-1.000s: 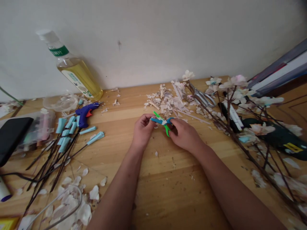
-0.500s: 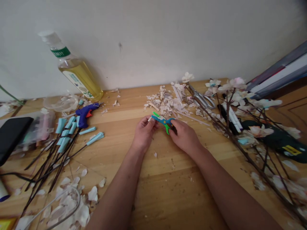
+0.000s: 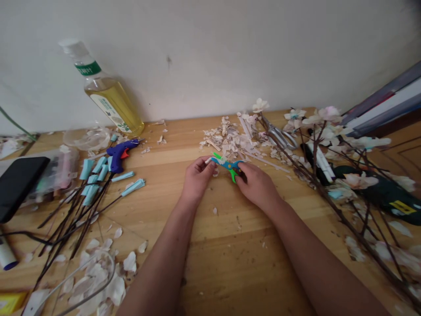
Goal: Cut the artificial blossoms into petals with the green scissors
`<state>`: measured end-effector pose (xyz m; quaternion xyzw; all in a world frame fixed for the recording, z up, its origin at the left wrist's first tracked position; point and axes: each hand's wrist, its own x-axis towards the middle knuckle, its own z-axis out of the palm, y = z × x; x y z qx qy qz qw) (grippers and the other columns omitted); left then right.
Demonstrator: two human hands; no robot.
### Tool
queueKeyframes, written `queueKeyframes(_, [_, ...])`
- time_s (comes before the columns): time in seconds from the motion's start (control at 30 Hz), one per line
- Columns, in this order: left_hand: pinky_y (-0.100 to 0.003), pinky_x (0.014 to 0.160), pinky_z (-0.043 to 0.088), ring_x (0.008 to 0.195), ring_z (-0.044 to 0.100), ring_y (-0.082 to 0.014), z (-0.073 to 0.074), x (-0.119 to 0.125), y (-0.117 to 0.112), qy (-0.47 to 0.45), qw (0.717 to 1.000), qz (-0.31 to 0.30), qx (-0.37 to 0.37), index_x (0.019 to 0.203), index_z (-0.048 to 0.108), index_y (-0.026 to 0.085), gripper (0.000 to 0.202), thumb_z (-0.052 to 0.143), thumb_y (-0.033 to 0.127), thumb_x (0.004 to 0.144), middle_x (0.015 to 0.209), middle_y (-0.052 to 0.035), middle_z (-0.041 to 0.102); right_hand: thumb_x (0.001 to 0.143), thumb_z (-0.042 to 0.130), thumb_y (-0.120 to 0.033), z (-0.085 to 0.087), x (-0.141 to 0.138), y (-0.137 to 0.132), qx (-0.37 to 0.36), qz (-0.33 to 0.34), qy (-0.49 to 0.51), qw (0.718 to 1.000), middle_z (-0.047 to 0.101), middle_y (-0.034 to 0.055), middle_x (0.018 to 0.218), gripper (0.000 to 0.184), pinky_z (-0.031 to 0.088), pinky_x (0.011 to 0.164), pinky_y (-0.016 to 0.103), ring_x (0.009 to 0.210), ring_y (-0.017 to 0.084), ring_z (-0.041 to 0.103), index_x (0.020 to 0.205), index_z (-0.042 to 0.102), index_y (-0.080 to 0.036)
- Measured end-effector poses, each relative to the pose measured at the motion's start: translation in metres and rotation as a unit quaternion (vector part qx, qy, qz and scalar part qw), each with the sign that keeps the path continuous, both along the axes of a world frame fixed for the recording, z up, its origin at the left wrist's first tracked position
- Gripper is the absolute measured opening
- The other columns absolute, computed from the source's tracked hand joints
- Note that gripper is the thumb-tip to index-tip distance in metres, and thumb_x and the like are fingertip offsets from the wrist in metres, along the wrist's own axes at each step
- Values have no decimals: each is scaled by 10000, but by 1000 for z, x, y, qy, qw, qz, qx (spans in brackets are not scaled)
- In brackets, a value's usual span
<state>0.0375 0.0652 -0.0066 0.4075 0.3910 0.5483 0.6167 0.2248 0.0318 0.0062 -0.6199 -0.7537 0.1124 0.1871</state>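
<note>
**Small scissors swing nearly shut**

A second ago the small blue-and-green scissors (image 3: pixel 226 165) stood crossed wide open between the hands. Now the blades lie almost together, tips at the white scrap (image 3: pixel 207 161) pinched in the left hand (image 3: pixel 196 180). The right hand (image 3: pixel 257 186) has drawn the handles closer.

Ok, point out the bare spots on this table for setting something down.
Bare wood lies between the forearms, below the left hand and right hand, and between the glue gun and scrap pile. Crowded: sticks left, flower branches right.
</note>
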Motion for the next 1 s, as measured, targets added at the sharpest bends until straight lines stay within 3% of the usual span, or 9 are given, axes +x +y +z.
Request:
queueKeyframes(0.17, [-219,652,489,615,535,-80,-3,2,0,-65,998,16,-3,809,661,186,270,782,422,758,683,31,582,883,522,-216,0,-1,0,-7,0,0,1000,646,69,914,17,387,703,327,857,239,588,896,531,-223])
queueKeyframes(0.5, [-218,628,458,644,567,-96,0,1,-1,66,995,28,71,856,652,181,248,761,389,777,718,13,632,846,564,-212,5,-3,-2,-3,18,4,1000,643,67,934,62,387,715,324,885,239,584,893,524,-220])
queueKeyframes(0.63, [-226,638,459,633,567,-99,-1,1,-1,54,997,18,53,858,657,181,267,755,417,782,696,9,637,874,536,-199,5,-3,-1,-17,10,1,1000,652,62,926,30,361,677,313,837,224,581,894,536,-221])
queueKeyframes(0.83, [-238,673,486,639,575,-101,-7,6,-1,-63,998,18,-15,844,665,198,302,776,466,758,705,6,645,864,533,-194,5,-4,-1,-17,15,7,1000,653,60,907,37,360,670,306,828,222,582,876,535,-229])
queueKeyframes(1.0, [-231,694,488,680,599,-104,-9,3,1,-9,999,31,21,861,696,196,291,787,450,752,753,-5,674,825,562,-199,5,-6,-3,-12,25,14,1000,648,67,921,90,385,708,316,859,234,582,902,525,-226])
